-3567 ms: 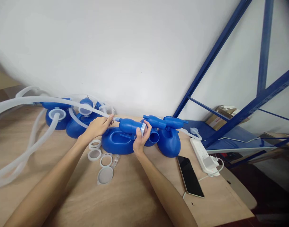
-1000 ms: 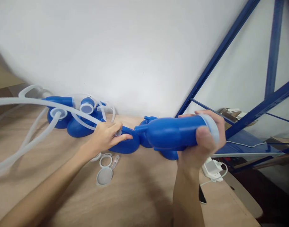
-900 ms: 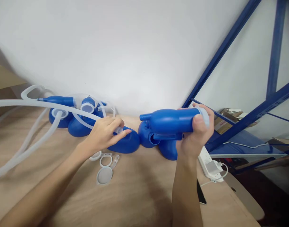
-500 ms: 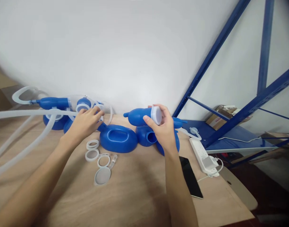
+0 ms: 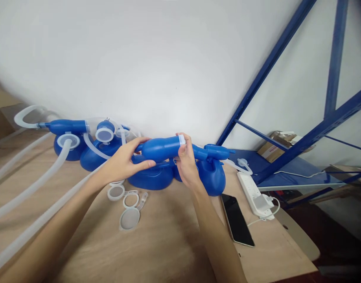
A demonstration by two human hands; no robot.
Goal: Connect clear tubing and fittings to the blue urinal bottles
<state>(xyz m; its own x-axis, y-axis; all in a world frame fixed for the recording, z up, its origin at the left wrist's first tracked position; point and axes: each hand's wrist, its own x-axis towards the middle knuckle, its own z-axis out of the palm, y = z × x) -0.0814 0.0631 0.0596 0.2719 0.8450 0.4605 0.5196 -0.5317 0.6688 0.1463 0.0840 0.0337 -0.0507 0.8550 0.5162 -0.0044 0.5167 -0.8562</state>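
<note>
A blue plastic piece shaped like a bottle [image 5: 160,148], with a narrow spout at its left end and a white cap [image 5: 182,140] on its right end, is held level above the table. My right hand [image 5: 186,160] grips the capped end, thumb in front. My left hand [image 5: 126,159] is round the spout end, fingers behind and thumb below; its palm hides most of the spout. Just under it lies a blue container with a moulded handle [image 5: 151,177], partly covered. White rings and round caps [image 5: 129,218] rest on the table in front.
Blue containers with pale hoses [image 5: 55,165] stand at the left against the wall. Another blue container [image 5: 211,177] is at the right, beside a phone [image 5: 238,220] and a white power strip [image 5: 251,192]. A blue metal rack [image 5: 266,70] rises at the right.
My left hand has come right from the hoses to the bottle-shaped piece. My right hand has brought that piece slightly left and turned its capped end away. One hose has dropped lower.
</note>
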